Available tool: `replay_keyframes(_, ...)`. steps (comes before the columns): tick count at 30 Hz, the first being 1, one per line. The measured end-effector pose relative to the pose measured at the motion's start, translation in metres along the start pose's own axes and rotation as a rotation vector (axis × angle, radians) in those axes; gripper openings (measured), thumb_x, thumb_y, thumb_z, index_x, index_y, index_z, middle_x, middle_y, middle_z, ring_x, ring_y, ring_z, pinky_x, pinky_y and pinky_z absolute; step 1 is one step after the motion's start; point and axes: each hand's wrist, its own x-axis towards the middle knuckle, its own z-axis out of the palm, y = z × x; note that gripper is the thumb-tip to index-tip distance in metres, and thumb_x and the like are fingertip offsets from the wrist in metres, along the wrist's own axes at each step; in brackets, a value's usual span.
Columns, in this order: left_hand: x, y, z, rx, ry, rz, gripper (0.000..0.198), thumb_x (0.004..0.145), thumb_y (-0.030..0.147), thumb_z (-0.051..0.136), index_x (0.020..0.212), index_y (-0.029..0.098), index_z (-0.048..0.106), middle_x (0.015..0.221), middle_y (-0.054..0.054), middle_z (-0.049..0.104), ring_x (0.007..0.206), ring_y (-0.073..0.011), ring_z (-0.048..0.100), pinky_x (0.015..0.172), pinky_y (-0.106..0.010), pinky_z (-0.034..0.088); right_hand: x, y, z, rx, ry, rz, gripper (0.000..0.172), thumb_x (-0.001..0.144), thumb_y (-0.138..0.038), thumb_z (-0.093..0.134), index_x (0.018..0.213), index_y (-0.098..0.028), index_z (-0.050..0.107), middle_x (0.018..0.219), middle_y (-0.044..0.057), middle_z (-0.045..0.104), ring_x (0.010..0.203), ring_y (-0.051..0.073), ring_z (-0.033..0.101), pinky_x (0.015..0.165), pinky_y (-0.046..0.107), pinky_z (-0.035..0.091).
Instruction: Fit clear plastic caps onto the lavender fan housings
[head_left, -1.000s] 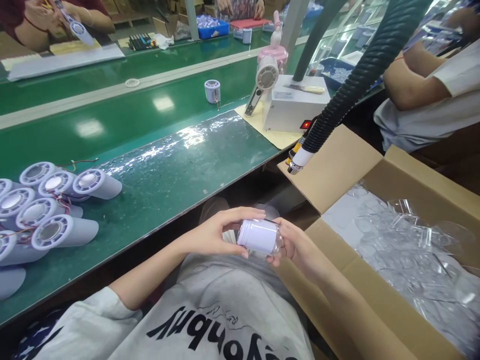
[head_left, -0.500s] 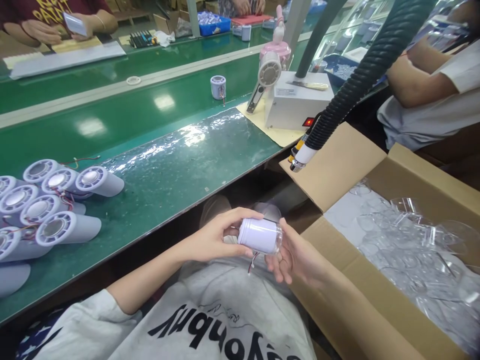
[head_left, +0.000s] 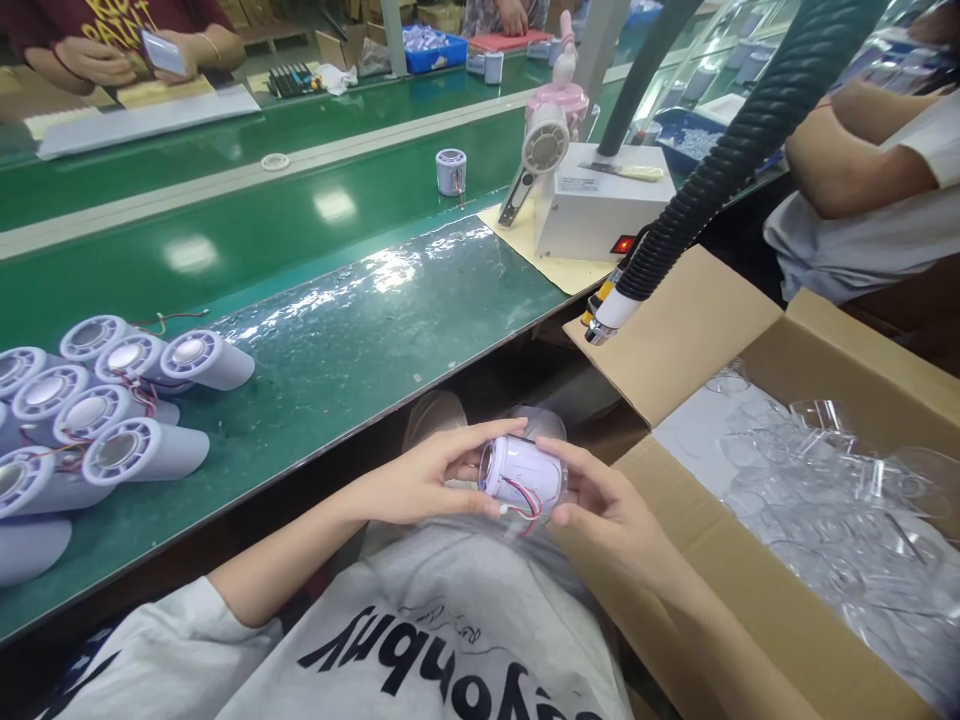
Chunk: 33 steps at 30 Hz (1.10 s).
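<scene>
Lilac plastic, and it's this cylinder [head_left: 517, 468], lying sideways between my hands above my shirt [head_left: 420, 610]! Left hand [head_left: 435, 475] grips one end, right hand [head_left: 611, 500] clasps the other, wires [head_left: 534, 497] trail down its side, cardboard box [head_left: 675, 525] close on my right.

We are holding a pale purple cylinder [head_left: 525, 463] between our left hand [head_left: 439, 475] and our right hand [head_left: 611, 505], at the near middle of the scene. It is lying roughly on its side, its round, dark-centred end facing left and a ribbed rim circling it. Thin red, white and dark wires [head_left: 531, 497] are curving down its near side, and clear plastic [head_left: 563, 483] is showing around its right end.
</scene>
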Motion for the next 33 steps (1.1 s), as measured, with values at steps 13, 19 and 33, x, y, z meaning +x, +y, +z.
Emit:
replay_keyframes(13,0.004,-0.012,-0.003,-0.134,0.064,-0.201,0.070,0.080,0.017,0.072,0.143,0.030,0.045,0.113,-0.002,0.069,0.093,-0.0129,0.067,0.079,-0.021,0.051,0.003,0.009,0.006,0.115,0.068,0.202,0.059,0.072,-0.043,0.084,0.126,-0.026,0.067,0.103,0.004,0.073,0.085,0.022,0.068,0.080,0.035,0.057)
replay_keyframes(19,0.016,0.007,0.016,0.092,0.125,-0.128,0.051,0.078,0.024,0.071,0.126,0.023,0.054,0.109,-0.002,0.065,0.093,-0.0156,0.064,0.079,-0.024,0.050,-0.002,-0.004,-0.001,-0.016,0.096,0.023,0.050,0.079,-0.035,0.082,0.126,-0.031,0.066,0.122,0.004,0.067,0.095,0.022,0.067,0.083,0.034,0.058)
replay_keyframes(33,-0.001,0.000,0.012,0.229,-0.021,-0.079,0.067,0.085,0.034,0.067,0.146,0.027,0.038,0.134,-0.011,0.054,0.111,-0.0228,0.059,0.090,-0.034,0.050,-0.019,0.003,0.008,-0.081,0.209,0.029,0.044,0.074,-0.033,0.085,0.116,-0.028,0.074,0.099,0.006,0.076,0.078,0.024,0.072,0.070,0.032,0.063)
